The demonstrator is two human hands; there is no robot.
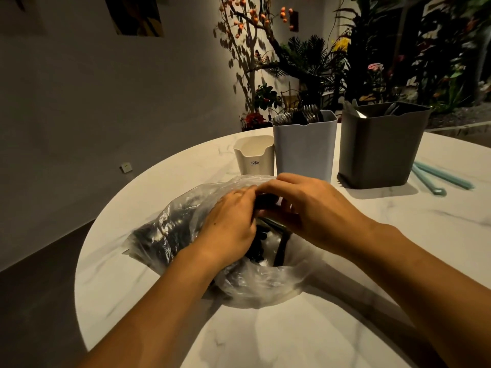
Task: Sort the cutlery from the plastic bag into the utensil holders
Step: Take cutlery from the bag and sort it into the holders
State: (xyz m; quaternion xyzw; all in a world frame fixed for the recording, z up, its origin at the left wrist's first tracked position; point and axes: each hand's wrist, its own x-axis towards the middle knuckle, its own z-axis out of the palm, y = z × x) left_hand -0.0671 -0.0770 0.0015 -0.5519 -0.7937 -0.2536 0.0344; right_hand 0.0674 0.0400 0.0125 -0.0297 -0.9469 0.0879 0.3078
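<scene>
A dimly lit dining corner of a home or café: a round marble-look table (345, 301) with cutlery holders (304, 152), framed pictures (134, 15) on a plain wall, and massed decorative plants (313, 62) behind.

Dim, warm light — hard shadows, wide-angle bending at the edges.

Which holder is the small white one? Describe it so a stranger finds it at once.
On the round marble table, three holders stand in a row beyond the plastic bag. The small white holder is leftmost, beside the light blue holder. It is the shortest, and the only one with lettering on its front.
</scene>
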